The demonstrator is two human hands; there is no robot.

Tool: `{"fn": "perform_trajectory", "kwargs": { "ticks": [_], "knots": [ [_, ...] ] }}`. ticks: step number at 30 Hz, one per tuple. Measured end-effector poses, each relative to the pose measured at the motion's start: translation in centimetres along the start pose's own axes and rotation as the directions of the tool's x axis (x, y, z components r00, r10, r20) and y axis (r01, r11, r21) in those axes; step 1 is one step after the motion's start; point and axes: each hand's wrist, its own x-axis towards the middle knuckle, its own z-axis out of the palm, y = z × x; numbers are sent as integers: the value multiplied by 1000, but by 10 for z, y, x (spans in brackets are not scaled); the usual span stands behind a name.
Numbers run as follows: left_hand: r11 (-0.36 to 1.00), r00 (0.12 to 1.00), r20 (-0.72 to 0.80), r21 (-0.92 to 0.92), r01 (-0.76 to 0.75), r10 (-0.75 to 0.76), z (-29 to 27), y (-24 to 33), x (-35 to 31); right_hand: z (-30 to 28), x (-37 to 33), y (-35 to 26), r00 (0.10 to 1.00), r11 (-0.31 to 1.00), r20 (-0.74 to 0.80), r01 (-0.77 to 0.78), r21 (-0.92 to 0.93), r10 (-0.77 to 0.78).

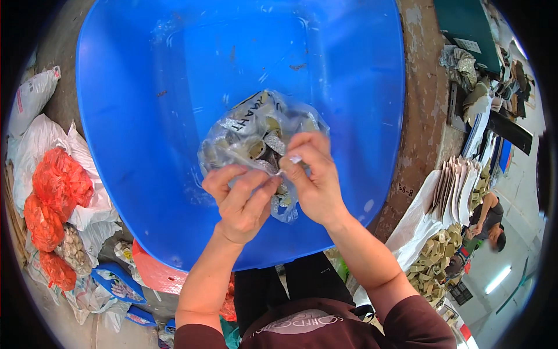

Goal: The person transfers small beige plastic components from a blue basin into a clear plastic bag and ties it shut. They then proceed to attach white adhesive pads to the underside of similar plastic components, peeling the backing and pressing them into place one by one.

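Observation:
A transparent plastic bag (290, 119) with dark handwriting on it lies inside a big blue plastic tub (232, 35). Olive-coloured and silver glittery pieces (256, 148) show through its film and at its gathered near side; their exact kind is hard to make out. My left hand (241, 198) is closed on the bag's near edge, fingertips bent down over the plastic. Just to the right, my right hand (314, 180) pinches the same edge between thumb and fingers, and a small whitish bit sits at the fingertips. Both hands are close together, almost touching.
On the left, red plastic bags (61, 180), white sacks (35, 99) and a small blue basket (118, 283) stand on the floor. At the right are a stack of light sheets (456, 189), a heap of olive pieces (436, 256) and another person (488, 218) farther off.

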Motion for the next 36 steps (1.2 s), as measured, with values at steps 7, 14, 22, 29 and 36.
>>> {"fn": "perform_trajectory", "kwargs": {
  "ticks": [7,14,22,29,36],
  "knots": [
    [966,962,119,-54,252,-244,-3,2,-39,12,10,34,952,921,-269,34,-387,-148],
    [556,748,231,-543,629,-622,0,32,-22,4,-2,17,998,908,-65,18,420,11],
    [440,681,405,-542,716,-610,-37,43,-3,-14,-8,-12,992,851,49,71,520,-113],
    [244,492,432,-511,824,-756,-16,5,-29,1,22,33,991,986,71,-121,113,114],
    [648,783,120,-493,581,-611,-16,12,7,-1,7,4,920,929,361,256,-267,-149]
  ]
}}
